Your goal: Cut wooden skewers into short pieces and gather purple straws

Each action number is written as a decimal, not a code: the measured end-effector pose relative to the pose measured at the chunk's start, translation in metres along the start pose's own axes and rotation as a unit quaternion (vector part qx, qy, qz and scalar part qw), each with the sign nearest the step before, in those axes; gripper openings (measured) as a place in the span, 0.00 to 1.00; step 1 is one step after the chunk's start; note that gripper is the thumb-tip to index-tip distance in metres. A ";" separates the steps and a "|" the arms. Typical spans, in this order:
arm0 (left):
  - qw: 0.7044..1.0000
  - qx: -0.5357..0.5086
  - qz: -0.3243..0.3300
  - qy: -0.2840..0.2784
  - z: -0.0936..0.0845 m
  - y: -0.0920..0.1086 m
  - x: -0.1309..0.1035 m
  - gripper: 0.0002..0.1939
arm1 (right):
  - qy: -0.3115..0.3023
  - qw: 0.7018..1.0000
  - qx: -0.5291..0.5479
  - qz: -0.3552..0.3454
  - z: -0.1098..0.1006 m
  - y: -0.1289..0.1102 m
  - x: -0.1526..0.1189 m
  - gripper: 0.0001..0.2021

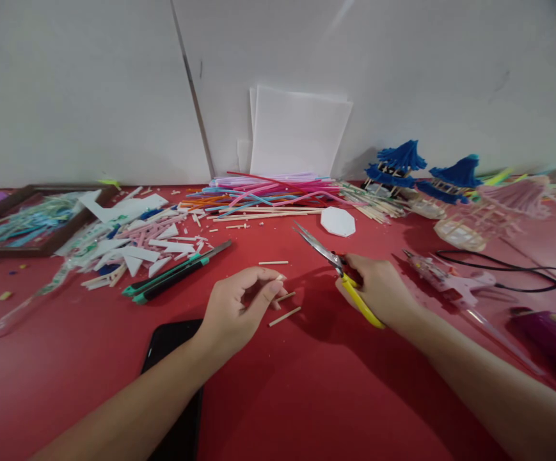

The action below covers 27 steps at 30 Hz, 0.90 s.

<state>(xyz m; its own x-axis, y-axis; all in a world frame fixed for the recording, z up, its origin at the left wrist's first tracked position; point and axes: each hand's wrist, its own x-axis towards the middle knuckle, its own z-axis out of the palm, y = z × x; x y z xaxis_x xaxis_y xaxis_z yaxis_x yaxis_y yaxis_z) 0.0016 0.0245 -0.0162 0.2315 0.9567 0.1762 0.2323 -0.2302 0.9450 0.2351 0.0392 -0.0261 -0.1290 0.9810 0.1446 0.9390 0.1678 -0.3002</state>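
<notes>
My left hand (242, 307) is closed in a pinch near the middle of the table, with the pale end of a small wooden stick (280, 278) showing at its fingertips. Most of that piece is hidden by the fingers. Short cut sticks lie close by: one stick (272, 262) beyond the hand and another stick (285, 317) just to its right. In my right hand (378, 288) are scissors (361, 304) with yellow handles, their blades pointing away and to the left. A white octagonal card (338, 221) lies past the scissors.
Green-black cutters (172, 275), white and pink scraps (134, 240) and a phone (176, 339) are on the left. Pipe cleaners (278, 195) run along the wall. To the right are small blue-roofed models (397, 166), a glue gun (450, 282) with its cord, and a purple device (551, 336).
</notes>
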 end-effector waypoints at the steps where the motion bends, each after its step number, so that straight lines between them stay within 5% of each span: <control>1: 1.000 -0.002 0.000 0.000 0.000 0.000 0.000 0.07 | 0.000 1.000 0.000 -0.001 0.000 0.000 0.000 0.04; 12: 0.994 -0.100 -0.041 0.030 -0.001 -0.003 0.004 0.10 | 0.005 1.000 -0.002 0.000 0.002 0.002 0.000 0.05; 27: 0.948 -0.276 -0.154 0.044 -0.005 -0.009 0.014 0.10 | -0.032 0.998 -0.044 0.006 -0.003 0.001 0.001 0.06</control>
<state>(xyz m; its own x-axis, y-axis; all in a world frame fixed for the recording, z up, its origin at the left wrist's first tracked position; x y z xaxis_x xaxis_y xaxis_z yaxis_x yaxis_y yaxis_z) -0.0026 0.0406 -0.0211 0.1485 0.9801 -0.1319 -0.2588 0.1672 0.9514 0.2367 0.0399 -0.0239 -0.1346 0.9877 0.0796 0.9648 0.1489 -0.2169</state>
